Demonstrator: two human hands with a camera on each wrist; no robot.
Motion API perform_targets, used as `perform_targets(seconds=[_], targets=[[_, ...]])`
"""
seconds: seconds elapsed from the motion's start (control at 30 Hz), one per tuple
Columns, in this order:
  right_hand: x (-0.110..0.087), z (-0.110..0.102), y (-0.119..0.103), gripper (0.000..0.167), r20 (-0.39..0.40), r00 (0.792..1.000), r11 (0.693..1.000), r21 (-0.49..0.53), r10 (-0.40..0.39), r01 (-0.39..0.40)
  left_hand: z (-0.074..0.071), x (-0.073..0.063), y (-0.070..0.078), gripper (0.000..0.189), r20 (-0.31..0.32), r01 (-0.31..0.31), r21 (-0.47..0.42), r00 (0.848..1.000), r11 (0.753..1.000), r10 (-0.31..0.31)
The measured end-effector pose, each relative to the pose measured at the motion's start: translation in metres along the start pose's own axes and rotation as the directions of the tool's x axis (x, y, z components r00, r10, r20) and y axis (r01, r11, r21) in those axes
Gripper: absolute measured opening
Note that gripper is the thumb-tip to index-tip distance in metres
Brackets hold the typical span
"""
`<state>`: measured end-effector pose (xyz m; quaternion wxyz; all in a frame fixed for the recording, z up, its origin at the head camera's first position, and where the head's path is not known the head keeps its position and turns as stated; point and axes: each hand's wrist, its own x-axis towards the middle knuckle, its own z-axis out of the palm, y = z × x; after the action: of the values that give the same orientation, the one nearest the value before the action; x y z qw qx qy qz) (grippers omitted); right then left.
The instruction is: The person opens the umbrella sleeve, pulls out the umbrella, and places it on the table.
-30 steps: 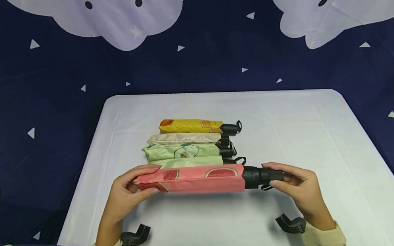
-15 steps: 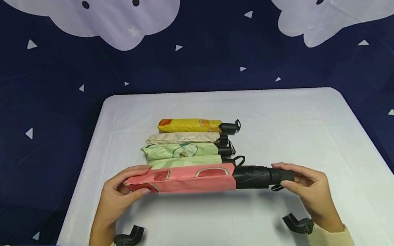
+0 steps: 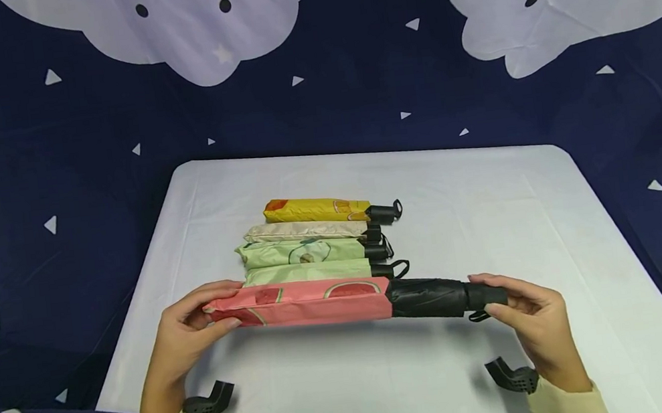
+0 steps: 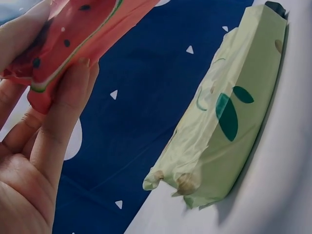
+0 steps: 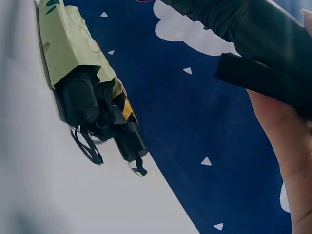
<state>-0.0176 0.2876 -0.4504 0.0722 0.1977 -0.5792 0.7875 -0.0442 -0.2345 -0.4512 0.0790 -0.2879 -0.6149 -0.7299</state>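
Note:
A folded black umbrella (image 3: 428, 298) lies part-way inside a pink watermelon-print sleeve (image 3: 318, 310), held level above the white table. My left hand (image 3: 183, 330) pinches the sleeve's left end between thumb and fingers; the left wrist view shows the sleeve's seeded tip (image 4: 73, 53) in that grip. The umbrella's black handle (image 3: 488, 295), with its strap hanging below, is gripped by my right hand (image 3: 539, 319). In the right wrist view the umbrella's dark handle (image 5: 273, 39) and strap (image 5: 253, 75) show, with only part of the hand visible.
Behind the pink sleeve several sleeved umbrellas lie in a row: pale green (image 3: 308, 273), avocado-print (image 3: 311, 252), cream (image 3: 309, 229) and yellow (image 3: 313, 208). Their black handles point right. The white table (image 3: 475, 198) ends at a dark blue cloud-print cloth (image 3: 356, 103).
My hands have moved apart, the left leftward and the right rightward. A longer stretch of black umbrella now shows out of the watermelon sleeve.

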Motion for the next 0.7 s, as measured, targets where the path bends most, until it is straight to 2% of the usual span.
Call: perform_targets(seconds=[0.2, 0.53, 0.7], targets=[[-0.004, -0.004, -0.006, 0.042, -0.031, 1.000, 1.000, -0.014, 0.003, -0.004, -0.004, -0.003, 0.005, 0.051, -0.019, -0.016, -0.004, 1.000, 1.000, 0.016], [-0.012, -0.018, -0.016, 0.043, -0.083, 0.996, 1.000, -0.010, 0.018, -0.019, -0.007, -0.008, 0.009, 0.048, -0.064, 0.006, -0.002, 0.998, 1.000, -0.006], [-0.016, -0.026, -0.018, 0.043, -0.095, 0.995, 1.000, 0.007, 0.013, -0.013, -0.012, -0.010, 0.012, 0.046, -0.090, -0.015, -0.012, 0.996, 1.000, 0.014]])
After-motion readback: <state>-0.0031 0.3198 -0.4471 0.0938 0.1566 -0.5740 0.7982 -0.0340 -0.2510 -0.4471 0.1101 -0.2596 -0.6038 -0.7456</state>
